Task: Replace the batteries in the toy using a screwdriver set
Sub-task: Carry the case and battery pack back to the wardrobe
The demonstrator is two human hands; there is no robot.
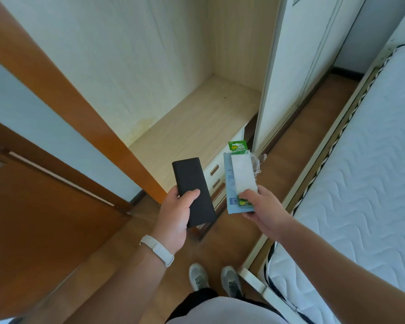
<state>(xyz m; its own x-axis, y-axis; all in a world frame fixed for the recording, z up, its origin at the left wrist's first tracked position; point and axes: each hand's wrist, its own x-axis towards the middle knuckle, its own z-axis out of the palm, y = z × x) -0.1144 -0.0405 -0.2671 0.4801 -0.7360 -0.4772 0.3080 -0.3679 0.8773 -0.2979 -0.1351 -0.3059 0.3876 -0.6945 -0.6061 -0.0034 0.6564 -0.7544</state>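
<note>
Grey shoes (215, 280) stand on wooden floor (234, 232) at 6 o'clock. Left hand (175, 213) grips a black case (192, 185); right hand (260, 206) pinches battery packs (240, 176), centre. Open wardrobe (192, 127) at 12, mattress (360, 160) at 3.

Flat black case (189, 176): rectangular, closed, top tilted left, held by lower end, centre of frame. Green-and-white battery pack (243, 176): torn clear blister, near upright, pinched at bottom, just right of case.
</note>
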